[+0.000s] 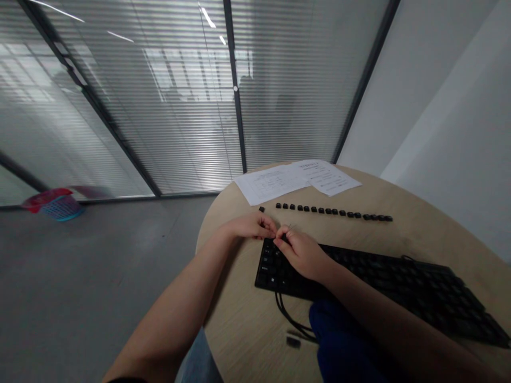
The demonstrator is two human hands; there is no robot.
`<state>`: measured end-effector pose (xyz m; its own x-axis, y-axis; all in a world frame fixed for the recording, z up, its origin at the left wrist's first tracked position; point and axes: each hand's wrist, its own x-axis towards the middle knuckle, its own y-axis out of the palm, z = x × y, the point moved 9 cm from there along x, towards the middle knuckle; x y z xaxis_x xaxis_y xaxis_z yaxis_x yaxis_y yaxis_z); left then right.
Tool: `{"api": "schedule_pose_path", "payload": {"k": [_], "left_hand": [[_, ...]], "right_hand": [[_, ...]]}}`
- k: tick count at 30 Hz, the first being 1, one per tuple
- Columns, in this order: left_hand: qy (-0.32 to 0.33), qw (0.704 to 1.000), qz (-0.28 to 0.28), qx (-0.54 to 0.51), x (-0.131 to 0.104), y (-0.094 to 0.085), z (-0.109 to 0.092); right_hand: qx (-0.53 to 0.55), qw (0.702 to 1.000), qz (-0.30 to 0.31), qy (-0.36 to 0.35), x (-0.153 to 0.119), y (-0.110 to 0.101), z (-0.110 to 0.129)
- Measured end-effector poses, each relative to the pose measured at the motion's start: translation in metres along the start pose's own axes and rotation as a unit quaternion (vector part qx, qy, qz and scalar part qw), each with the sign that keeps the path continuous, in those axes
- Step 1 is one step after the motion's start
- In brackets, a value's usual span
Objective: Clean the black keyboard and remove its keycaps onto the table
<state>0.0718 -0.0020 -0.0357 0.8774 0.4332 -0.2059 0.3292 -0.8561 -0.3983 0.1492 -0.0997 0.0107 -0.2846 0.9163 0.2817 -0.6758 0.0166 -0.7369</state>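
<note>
A black keyboard lies across the round wooden table. My right hand rests over the keyboard's far left corner, fingers pinched on a thin wire tool at a key. My left hand sits on the table just left of that corner, its fingertips closed and touching the right hand's fingers. What the left hand pinches is too small to tell. A row of several removed black keycaps lies beyond the keyboard, with one lone keycap near my left hand.
Two printed paper sheets lie at the table's far edge. A black cable loops off the keyboard's front beside a small dark object. A dark blue item sits at the near edge. A plastic basket stands on the floor by the glass wall.
</note>
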Motion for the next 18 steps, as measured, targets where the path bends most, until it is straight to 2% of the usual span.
{"api": "schedule_pose_path", "payload": {"k": [3,10,18], "left_hand": [[0.001,1.0,0.008,0.002,0.0,0.001,0.0],[0.002,1.0,0.004,0.002,-0.001,0.0,-0.002],[0.011,1.0,0.008,-0.004,-0.002,0.0,-0.003]], "right_hand": [[-0.011,1.0,0.001,-0.01,-0.001,0.003,-0.001],[0.087,0.995,-0.049,0.013,-0.003,-0.002,-0.015],[0.097,0.993,-0.063,0.015,-0.005,-0.003,-0.014]]}}
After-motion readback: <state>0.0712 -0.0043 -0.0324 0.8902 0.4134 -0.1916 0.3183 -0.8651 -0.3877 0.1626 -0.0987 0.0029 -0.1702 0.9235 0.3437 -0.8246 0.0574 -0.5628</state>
